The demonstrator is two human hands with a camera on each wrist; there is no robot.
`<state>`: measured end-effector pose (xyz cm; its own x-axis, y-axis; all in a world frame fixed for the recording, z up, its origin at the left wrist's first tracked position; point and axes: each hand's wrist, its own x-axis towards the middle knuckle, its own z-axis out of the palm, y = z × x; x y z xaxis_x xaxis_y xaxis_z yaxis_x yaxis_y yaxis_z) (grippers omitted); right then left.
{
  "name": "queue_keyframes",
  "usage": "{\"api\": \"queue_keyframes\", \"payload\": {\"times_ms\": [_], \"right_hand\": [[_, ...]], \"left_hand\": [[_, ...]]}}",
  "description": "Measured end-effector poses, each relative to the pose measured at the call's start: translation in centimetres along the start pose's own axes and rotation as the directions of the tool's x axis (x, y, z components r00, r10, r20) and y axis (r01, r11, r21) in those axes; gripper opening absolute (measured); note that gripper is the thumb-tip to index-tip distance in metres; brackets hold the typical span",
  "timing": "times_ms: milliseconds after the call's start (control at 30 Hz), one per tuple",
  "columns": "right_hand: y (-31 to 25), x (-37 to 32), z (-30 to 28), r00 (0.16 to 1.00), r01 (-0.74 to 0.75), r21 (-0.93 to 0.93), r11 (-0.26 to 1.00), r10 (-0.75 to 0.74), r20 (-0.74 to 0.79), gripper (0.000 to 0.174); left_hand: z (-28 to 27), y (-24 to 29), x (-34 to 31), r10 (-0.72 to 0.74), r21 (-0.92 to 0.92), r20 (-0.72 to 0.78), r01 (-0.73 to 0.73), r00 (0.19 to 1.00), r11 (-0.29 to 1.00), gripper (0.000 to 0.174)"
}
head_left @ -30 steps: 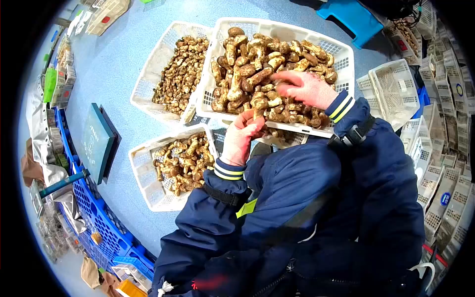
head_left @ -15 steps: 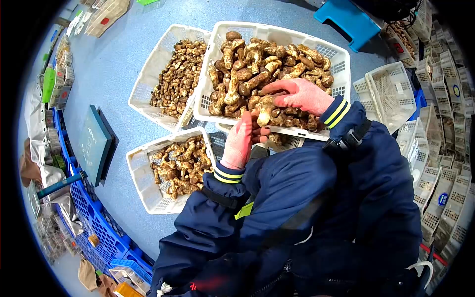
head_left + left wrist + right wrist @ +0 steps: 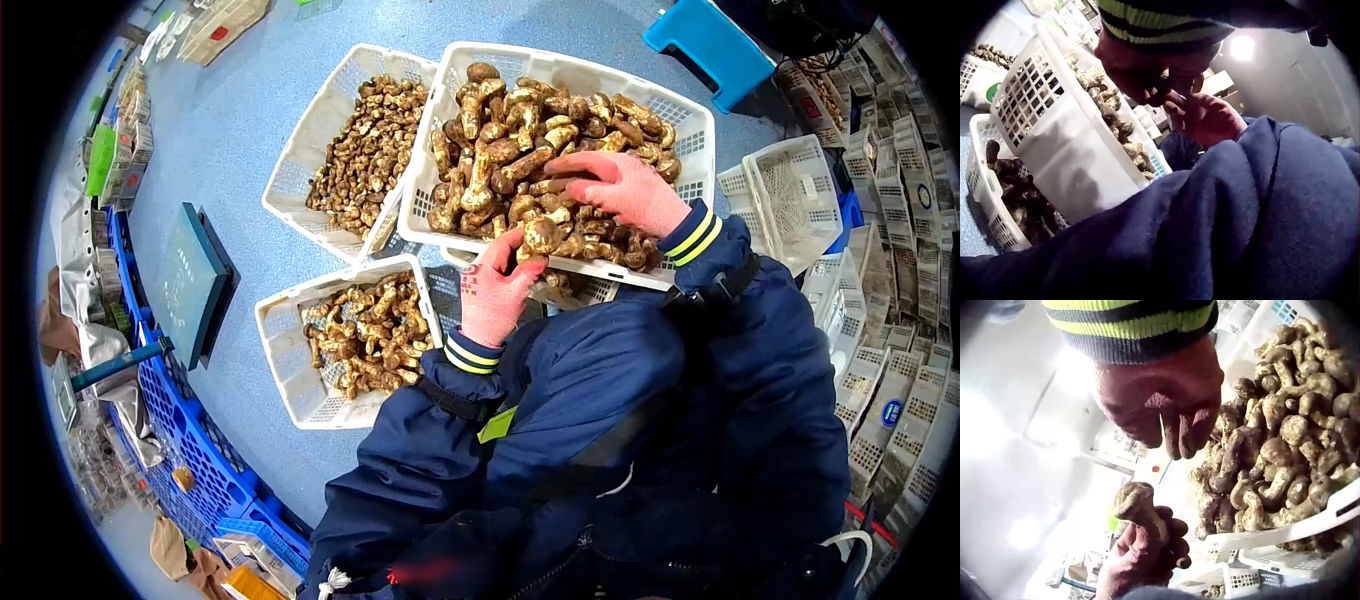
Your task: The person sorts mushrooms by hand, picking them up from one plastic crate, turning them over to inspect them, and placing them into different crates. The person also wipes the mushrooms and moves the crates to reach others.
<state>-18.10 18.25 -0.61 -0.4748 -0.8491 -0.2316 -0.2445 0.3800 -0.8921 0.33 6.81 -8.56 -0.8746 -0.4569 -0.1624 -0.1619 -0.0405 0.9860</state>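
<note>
My left hand (image 3: 492, 298) pinches a mushroom (image 3: 541, 236) by its stem at the near rim of the large white basket (image 3: 418, 195). In the right wrist view that mushroom (image 3: 1134, 501) stands cap up in the left fingers (image 3: 1124, 547). Over the heap of mushrooms (image 3: 483, 180) hovers my right hand (image 3: 630, 192), fingers loosely extended and holding nothing; the right wrist view shows this hand (image 3: 1160, 400) above and apart from the held mushroom. Both hands wear pinkish gloves in the head view.
A white basket of small mushrooms (image 3: 365, 160) stands left of the large one, and another basket of mushrooms (image 3: 372, 335) sits nearer. A dark teal flat-topped device (image 3: 190, 285), nested white baskets (image 3: 795, 195) and a blue stool (image 3: 710, 45) stand around.
The left fingers, spread below the mushroom half a second ago, now grip it. The right hand has drawn slightly right, off that mushroom.
</note>
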Motion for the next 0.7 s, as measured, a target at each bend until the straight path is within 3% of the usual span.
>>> {"api": "queue_keyframes", "payload": {"times_ms": [33,100,133,233,300,367,433,500,567,600,633,667,700], "right_hand": [[0.2,0.3,0.1,0.999,0.045,0.081,0.996,-0.045,-0.008,0.033],[0.3,-0.1,-0.1,0.995,-0.094,0.089,0.992,0.095,-0.015,0.032],[0.0,-0.2,-0.2,0.995,-0.094,0.089,0.992,0.096,-0.016,0.032],[-0.5,-0.2,-0.2,0.978,-0.174,0.001,0.985,0.173,0.113,0.037],[-0.6,-0.4,0.2,0.949,-0.205,0.096,0.974,0.175,0.261,0.042],[-0.6,-0.5,0.6,0.952,-0.112,0.071,0.991,0.087,0.295,0.049],[1.0,0.2,1.2,0.938,0.194,0.061,0.979,-0.204,0.282,0.051],[1.2,0.0,0.8,0.941,0.129,0.096,0.987,-0.153,0.301,0.051],[-0.1,-0.3,0.1,0.941,0.064,0.129,0.99,-0.103,0.321,0.052],[-1.3,-0.4,-0.3,0.933,-0.081,0.067,0.994,0.052,0.357,0.052],[-1.9,-0.3,-0.5,0.901,-0.222,0.002,0.975,0.205,0.383,0.052],[-0.1,-0.3,0.1,0.943,-0.082,0.281,0.956,-0.017,0.332,0.054],[1.6,-0.1,0.1,0.945,-0.124,0.351,0.928,0.003,0.326,0.056]], "left_hand": [[0.0,0.1,-0.1,-0.001,0.0,0.001,0.001,1.0,1.0,0.039],[-0.1,0.3,-0.3,-0.011,0.043,-0.055,0.013,0.998,0.999,0.036],[0.0,0.2,-0.1,0.014,0.131,-0.084,-0.003,0.996,0.991,0.034],[0.2,0.3,0.0,0.03,0.059,-0.107,-0.024,0.994,0.998,0.032],[0.3,0.0,0.1,0.047,0.131,-0.133,-0.029,0.99,0.991,0.033],[0.5,0.1,0.2,0.065,0.198,-0.156,-0.033,0.986,0.98,0.033],[0.7,0.3,0.2,0.197,0.369,-0.124,-0.139,0.973,0.919,0.037],[0.8,0.4,0.0,0.183,0.363,-0.115,-0.13,0.976,0.923,0.041],[0.9,1.5,0.0,0.131,0.04,-0.058,-0.129,0.99,0.991,0.046],[1.0,2.4,-0.2,0.078,-0.163,-0.006,-0.078,0.997,0.984,0.046],[0.6,2.4,-0.2,0.079,-0.162,-0.008,-0.079,0.997,0.984,0.046],[-0.2,2.2,-0.3,-0.059,-0.244,0.044,0.068,0.997,0.967,0.042],[-0.9,2.0,-0.3,-0.19,-0.316,0.108,0.215,0.976,0.924,0.04]]}}
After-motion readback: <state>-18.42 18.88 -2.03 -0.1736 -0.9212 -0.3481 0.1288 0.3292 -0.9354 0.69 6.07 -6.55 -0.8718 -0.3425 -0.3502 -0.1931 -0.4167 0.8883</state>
